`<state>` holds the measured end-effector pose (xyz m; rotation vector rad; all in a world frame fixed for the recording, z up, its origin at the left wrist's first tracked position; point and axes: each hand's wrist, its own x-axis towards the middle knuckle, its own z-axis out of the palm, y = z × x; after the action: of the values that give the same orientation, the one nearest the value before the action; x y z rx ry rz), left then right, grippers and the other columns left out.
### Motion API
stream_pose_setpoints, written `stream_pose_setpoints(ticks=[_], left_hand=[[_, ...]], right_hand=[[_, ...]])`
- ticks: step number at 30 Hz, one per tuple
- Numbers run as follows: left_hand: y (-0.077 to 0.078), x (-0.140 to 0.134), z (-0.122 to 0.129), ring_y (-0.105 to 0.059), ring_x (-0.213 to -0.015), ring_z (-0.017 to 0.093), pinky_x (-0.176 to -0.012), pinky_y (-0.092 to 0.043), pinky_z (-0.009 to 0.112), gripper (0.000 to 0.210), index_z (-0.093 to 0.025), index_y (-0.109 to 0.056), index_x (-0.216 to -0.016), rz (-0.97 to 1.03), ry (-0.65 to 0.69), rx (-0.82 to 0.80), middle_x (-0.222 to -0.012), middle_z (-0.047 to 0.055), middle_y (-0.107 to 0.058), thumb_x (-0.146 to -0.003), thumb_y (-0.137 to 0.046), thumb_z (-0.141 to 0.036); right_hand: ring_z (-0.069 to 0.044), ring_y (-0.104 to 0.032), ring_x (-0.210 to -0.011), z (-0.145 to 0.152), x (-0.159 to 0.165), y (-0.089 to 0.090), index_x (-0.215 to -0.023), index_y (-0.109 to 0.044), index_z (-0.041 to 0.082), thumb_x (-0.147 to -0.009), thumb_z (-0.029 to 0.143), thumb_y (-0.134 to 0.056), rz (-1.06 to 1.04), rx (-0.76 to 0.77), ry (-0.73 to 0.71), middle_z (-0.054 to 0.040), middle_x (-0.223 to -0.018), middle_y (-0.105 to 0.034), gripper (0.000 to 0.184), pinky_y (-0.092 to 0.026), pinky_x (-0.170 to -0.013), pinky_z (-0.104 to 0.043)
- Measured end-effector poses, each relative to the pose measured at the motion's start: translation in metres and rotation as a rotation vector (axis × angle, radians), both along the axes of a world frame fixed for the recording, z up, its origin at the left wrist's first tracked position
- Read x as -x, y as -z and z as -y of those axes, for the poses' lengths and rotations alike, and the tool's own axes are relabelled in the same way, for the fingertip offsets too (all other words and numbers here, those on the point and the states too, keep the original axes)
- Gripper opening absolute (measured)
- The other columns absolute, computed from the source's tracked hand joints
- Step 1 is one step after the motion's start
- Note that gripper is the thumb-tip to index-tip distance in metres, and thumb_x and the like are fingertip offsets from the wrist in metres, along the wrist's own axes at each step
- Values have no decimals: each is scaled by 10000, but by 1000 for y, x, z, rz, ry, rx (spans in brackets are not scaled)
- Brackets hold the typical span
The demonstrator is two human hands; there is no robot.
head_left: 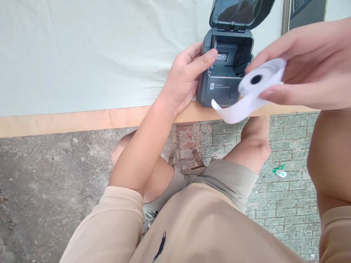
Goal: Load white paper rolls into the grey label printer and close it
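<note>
A dark grey label printer (219, 87) stands near the table's front edge, its lid (238, 12) swung up at the back and its paper bay exposed. My left hand (192, 71) grips the printer's left side, the thumb over the rim of the bay. Between the thumb and fingers of my right hand (304, 69) is a white paper roll (248, 82) with a dark core hole. It hangs in front of the printer's right side, slightly blurred. A loose strip of its paper curls down to the left, past the printer's front.
A pale cloth (95, 54) covers the table, whose wooden edge (82, 120) runs along the front. At the back right lies a dark framed object (307, 14), partly cut off. Below are a wooden stool (192, 164) and a small white-and-green item (281, 172) on the brick floor.
</note>
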<state>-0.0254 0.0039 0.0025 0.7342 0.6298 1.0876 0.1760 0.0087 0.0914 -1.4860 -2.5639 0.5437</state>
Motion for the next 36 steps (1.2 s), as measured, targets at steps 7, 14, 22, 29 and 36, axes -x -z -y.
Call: stream_pose_setpoints(ticks=[7, 14, 22, 29, 36], left_hand=[[2, -1, 1, -631, -960, 160, -810, -479, 247, 102, -177, -595, -818, 15, -19, -14, -793, 8, -602, -858, -501, -179], [3, -2, 0, -604, -848, 105, -762, -450, 214, 95, -162, -575, -834, 24, -33, -3, -737, -16, -515, -859, -484, -175], [4, -2, 0, -582, -824, 100, -740, -445, 212, 94, -164, -573, -797, -2, -31, -5, -768, -7, -530, -852, -510, -208], [1, -2, 0, -601, -1099, 177, -895, -490, 249, 104, -171, -606, -895, -59, -20, 60, -866, -12, -614, -854, -514, -196], [3, -3, 0, -626, -1073, 170, -904, -492, 248, 124, -158, -608, -900, -67, -60, 7, -830, -20, -625, -818, -515, -149]], right_hand=[[-200, -585, -1014, 2, 51, -4, -1162, -525, 420, -830, 543, -388, 222, -95, 75, 39, -1038, -612, 380, -386, -863, -391], [-189, -564, -1023, -9, 49, 8, -1211, -440, 460, -829, 474, -429, 241, -80, 68, 61, -1141, -574, 383, -356, -901, -390], [-248, -496, -1151, -8, 50, 9, -1106, -482, 384, -818, 436, -511, 330, -72, 84, 3, -1101, -579, 294, -305, -1009, -517], [-266, -480, -1170, -8, 54, 3, -1095, -490, 358, -808, 406, -536, 359, -98, 97, 18, -1113, -575, 295, -303, -1036, -545], [-319, -512, -1097, -4, 58, 3, -1225, -461, 342, -848, 413, -466, 498, -47, 167, -66, -1043, -574, 383, -413, -874, -479]])
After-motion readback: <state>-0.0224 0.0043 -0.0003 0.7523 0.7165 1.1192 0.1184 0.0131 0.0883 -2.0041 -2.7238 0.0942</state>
